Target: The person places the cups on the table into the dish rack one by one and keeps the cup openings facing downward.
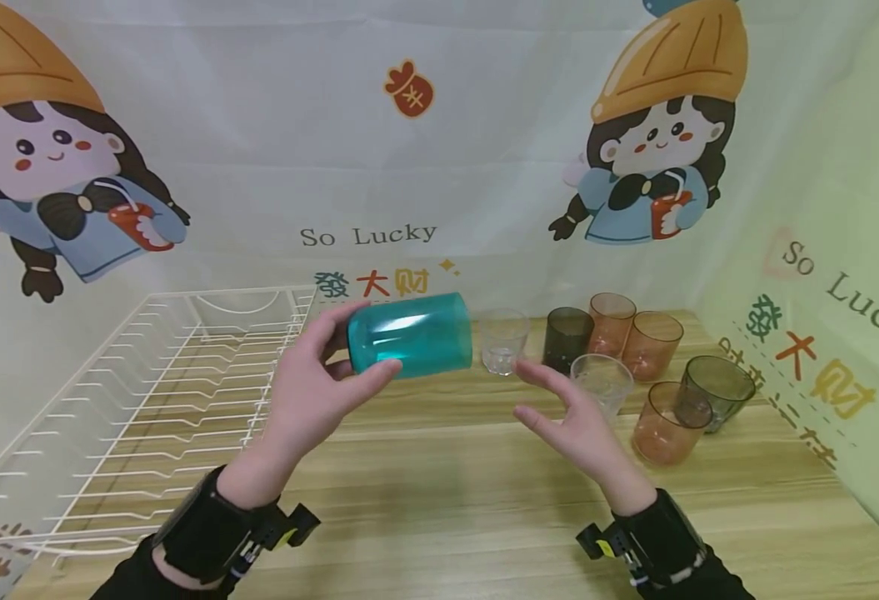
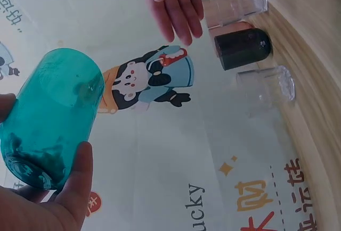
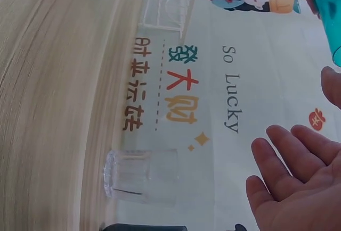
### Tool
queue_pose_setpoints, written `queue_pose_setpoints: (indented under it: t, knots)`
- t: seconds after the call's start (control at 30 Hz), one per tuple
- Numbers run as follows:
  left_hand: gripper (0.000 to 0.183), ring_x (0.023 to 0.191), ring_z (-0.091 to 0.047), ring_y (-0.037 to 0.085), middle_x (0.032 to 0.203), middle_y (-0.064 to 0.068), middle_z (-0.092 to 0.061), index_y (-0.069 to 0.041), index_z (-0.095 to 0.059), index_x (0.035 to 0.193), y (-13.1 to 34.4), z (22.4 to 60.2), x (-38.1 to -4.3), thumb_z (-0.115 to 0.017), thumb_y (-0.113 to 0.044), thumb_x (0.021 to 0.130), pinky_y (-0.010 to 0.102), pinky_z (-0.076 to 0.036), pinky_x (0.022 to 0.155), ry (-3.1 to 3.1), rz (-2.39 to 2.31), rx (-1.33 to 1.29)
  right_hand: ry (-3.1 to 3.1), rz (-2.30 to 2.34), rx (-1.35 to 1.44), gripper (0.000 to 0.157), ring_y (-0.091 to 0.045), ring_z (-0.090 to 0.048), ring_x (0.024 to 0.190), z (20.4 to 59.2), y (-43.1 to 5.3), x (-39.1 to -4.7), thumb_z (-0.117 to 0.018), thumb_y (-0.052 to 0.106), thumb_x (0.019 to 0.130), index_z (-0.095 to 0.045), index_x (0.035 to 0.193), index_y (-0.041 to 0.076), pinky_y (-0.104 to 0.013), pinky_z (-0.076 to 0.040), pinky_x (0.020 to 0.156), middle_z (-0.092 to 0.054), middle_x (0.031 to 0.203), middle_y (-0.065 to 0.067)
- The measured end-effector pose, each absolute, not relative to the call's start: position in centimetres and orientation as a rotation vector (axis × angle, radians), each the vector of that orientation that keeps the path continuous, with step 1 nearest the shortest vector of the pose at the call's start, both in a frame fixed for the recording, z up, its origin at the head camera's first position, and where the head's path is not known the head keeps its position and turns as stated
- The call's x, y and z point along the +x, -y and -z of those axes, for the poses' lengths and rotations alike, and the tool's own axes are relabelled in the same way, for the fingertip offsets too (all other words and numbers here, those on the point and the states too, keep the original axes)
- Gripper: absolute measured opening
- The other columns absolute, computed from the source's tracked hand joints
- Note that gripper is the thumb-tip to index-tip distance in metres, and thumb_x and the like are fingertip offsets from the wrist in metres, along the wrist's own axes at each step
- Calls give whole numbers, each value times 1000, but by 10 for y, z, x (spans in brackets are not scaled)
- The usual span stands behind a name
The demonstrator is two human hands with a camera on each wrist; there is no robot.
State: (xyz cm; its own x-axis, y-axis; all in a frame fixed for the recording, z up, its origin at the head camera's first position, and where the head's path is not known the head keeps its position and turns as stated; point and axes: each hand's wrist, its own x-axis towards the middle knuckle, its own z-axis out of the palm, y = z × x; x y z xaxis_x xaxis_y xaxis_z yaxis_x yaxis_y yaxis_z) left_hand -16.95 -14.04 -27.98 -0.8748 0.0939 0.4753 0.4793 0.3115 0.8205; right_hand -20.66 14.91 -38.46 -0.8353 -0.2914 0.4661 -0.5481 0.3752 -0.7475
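My left hand point(image 1: 312, 379) grips a teal see-through cup point(image 1: 417, 333) near its base and holds it on its side above the table. The cup's mouth points right, toward my right hand point(image 1: 570, 421). That right hand holds nothing; its fingers are extended and apart from the teal cup. In the left wrist view the thumb and fingers wrap the lower part of the teal cup point(image 2: 53, 114). In the right wrist view the palm of the right hand point(image 3: 298, 183) shows with spread fingers, and a clear glass point(image 3: 141, 175) stands near it.
A white wire rack point(image 1: 132, 417) stands on the wooden table point(image 1: 424, 517) at left. At right are a clear glass point(image 1: 503, 346), a dark cup point(image 1: 568, 333), several amber cups point(image 1: 652, 346), another clear glass point(image 1: 602, 375) and an olive cup point(image 1: 727, 387). Printed cloth point(image 1: 484, 167) hangs behind.
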Motion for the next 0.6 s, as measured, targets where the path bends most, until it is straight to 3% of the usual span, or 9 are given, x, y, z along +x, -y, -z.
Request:
queue_pose_setpoints:
  t: [0.4, 0.6]
  knots:
    - [62, 95, -54, 15, 113, 5, -53, -11, -47, 134, 171, 248, -177, -72, -27, 80, 19, -50, 77, 2301, 1430, -417, 2367, -1294, 806, 58, -23, -44, 120, 390, -149, -208, -69, 19, 83, -48, 134, 5, -49, -33, 100, -51, 132, -8]
    - [63, 98, -52, 14, 114, 2, -53, -15, -46, 136, 184, 238, -183, -71, -34, 81, 20, -49, 74, 2356, 1347, -339, 2382, -1253, 809, 59, -24, -44, 120, 394, -149, -209, -70, 20, 82, -48, 134, 2, -48, -33, 101, -51, 132, -10]
